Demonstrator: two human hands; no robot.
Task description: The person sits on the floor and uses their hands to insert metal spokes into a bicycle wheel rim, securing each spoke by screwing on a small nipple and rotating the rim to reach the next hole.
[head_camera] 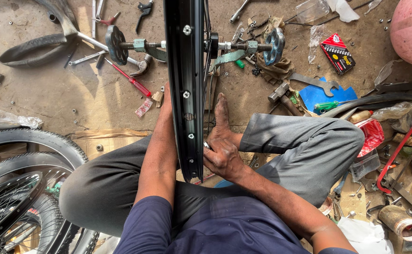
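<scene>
A black bicycle wheel rim (185, 70) stands upright between my crossed legs, its hub axle (243, 46) held by a stand with round end plates. My left hand (167, 102) lies against the rim's left side, and its fingers wrap out of sight behind the rim. Low on the rim's right side, my right hand (222, 157) pinches a small silvery tool (207, 145) among the spokes. My bare foot (222, 113) rests just right of the rim.
On the concrete floor lie a red-handled screwdriver (133, 81), a hammer (281, 91), a flat spanner (316, 82), a green screwdriver (330, 105) and a red box (337, 52). Tyres (32, 140) and a spoked wheel (8, 211) crowd the left. Loose parts clutter the right.
</scene>
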